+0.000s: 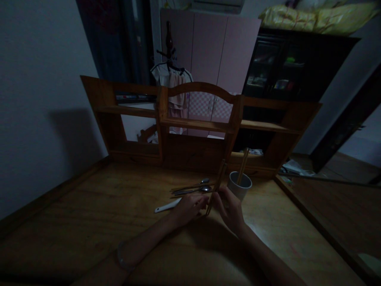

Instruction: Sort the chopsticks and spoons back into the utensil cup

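Observation:
A pair of wooden chopsticks (220, 177) stands nearly upright, tilted, between my hands. My right hand (230, 208) is closed on it from the right side. Close by on the left, my left hand (189, 208) has its fingers curled together, their tips at the lower part of the chopsticks; what they pinch is hidden. A white spoon (166, 206) lies partly under my left hand, with only its handle showing. Just behind it rest a metal spoon (205, 189), a smaller spoon (204, 181) and several thin utensils. Beside my right hand stands a grey-white cup (238, 190) with chopsticks (243, 165) inside.
The wooden table (119, 230) has a shelf unit (196, 126) along its back edge. A wall (44, 119) borders the left side. Farther back are a pink cupboard (208, 47), hanging clothes (175, 87) and a dark cabinet (297, 63). The room is dim.

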The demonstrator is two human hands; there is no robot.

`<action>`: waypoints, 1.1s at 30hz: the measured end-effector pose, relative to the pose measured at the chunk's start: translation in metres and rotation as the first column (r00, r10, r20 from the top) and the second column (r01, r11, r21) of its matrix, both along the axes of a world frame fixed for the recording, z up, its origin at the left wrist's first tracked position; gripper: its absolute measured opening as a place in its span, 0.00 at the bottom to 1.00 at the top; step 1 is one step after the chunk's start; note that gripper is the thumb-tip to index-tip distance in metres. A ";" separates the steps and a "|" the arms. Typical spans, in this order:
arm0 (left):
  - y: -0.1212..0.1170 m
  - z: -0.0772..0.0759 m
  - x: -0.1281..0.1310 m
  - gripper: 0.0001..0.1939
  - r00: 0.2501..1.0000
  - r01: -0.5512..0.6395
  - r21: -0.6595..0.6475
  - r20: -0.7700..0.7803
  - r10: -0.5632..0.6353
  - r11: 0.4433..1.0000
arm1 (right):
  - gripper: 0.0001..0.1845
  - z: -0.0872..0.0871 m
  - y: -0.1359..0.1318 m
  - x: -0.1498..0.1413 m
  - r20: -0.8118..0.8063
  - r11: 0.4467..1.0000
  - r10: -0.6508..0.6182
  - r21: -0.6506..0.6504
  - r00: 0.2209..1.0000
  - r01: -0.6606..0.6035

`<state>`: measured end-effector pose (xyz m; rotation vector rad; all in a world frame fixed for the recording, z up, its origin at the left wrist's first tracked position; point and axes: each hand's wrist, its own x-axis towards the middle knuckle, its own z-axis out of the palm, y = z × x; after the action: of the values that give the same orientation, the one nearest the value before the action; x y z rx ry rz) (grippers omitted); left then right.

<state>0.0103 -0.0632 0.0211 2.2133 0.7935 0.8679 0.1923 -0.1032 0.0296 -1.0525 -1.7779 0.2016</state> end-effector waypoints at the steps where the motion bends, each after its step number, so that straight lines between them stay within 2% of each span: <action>1: 0.000 0.000 0.000 0.25 1.000 0.013 0.009 0.001 -0.013 1.000 | 0.02 0.000 0.000 0.000 0.001 1.000 -0.003 0.001 1.000 0.003; 11: 0.001 -0.002 0.000 0.26 0.999 0.036 0.033 -0.017 -0.035 0.999 | 0.01 0.002 0.000 0.000 -0.004 1.000 0.011 0.006 1.000 -0.011; 19: 0.000 0.001 -0.001 0.26 0.999 0.031 -0.013 -0.040 -0.032 0.999 | 0.02 0.000 0.002 0.001 -0.005 1.000 0.005 0.017 1.000 -0.005; 25: 0.006 0.000 0.000 0.25 0.999 -0.027 0.028 -0.042 0.028 0.999 | 0.02 0.002 0.001 0.001 -0.006 1.000 0.011 0.008 1.000 -0.011; 30: 0.009 -0.001 -0.003 0.25 0.997 -0.077 -0.010 -0.023 0.077 0.997 | 0.02 -0.003 0.004 -0.004 0.031 0.997 -0.022 0.068 0.999 0.020; 33: 0.010 -0.003 -0.005 0.26 0.994 -0.105 0.023 0.002 0.105 0.994 | 0.03 0.001 0.002 -0.008 0.058 0.995 -0.038 0.094 0.998 0.032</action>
<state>0.0048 -0.0532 0.0185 2.2075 0.9106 0.9319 0.1848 -0.1008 0.0304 -1.0315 -1.8032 0.0657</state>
